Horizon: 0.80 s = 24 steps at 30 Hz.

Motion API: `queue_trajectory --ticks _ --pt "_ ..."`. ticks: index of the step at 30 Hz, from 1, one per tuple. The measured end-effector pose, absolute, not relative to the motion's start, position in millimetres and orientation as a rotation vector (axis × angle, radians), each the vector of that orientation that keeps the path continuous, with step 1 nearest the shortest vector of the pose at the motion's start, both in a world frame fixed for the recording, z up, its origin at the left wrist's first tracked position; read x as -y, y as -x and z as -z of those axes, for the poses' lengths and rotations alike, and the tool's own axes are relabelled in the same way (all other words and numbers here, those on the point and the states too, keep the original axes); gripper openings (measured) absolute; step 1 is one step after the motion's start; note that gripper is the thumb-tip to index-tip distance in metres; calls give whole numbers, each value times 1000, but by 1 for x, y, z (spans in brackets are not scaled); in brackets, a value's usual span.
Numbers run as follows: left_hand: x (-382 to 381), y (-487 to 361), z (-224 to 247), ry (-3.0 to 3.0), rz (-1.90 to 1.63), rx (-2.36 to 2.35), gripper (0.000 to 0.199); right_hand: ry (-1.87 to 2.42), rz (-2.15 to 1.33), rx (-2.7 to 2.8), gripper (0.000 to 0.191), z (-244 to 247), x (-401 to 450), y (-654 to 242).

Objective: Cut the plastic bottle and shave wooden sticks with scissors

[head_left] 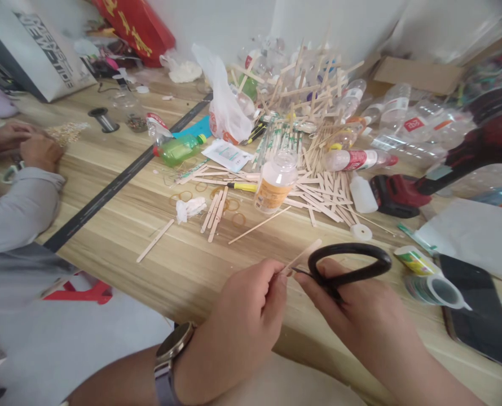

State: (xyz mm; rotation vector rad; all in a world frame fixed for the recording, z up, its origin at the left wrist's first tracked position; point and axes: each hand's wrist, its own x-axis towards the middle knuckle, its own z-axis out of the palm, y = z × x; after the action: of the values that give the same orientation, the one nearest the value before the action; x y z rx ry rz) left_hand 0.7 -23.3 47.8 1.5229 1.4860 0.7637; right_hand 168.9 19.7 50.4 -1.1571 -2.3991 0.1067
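Observation:
My left hand (251,304) is closed in a pinch around a flat wooden craft stick (304,255), which points up and to the right. In my right hand (356,310) is a pair of scissors (349,264) with black handles; the fingers close around it. The scissors' tip meets the stick close to my left fingertips, but whether the blades are apart is too small to tell. Beyond my hands lie several loose craft sticks (218,214), a thin wooden skewer (259,225) and a single stick (155,241) on the wooden table.
A clear jar (276,183) stands before a heap of sticks (318,192) and plastic bottles. At right are a red and black power tool (397,194), a tape roll (439,293) and a phone (481,310). Another person's hands (39,145) work at far left.

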Motion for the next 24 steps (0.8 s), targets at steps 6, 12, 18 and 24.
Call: queue_trajectory --ticks 6,12,18,24 --pt "24 -1 -49 -1488 -797 -1459 30 1115 -29 2364 37 -43 -19 -170" --pt "25 -1 -50 -1501 -770 -1472 27 1033 249 2451 41 -40 -19 -177" --pt "26 2 -51 -1533 -779 -1491 20 872 399 2534 44 -53 -26 -177" --pt "29 -2 -51 -1645 -834 -1580 26 939 345 2468 45 -44 -30 -173"
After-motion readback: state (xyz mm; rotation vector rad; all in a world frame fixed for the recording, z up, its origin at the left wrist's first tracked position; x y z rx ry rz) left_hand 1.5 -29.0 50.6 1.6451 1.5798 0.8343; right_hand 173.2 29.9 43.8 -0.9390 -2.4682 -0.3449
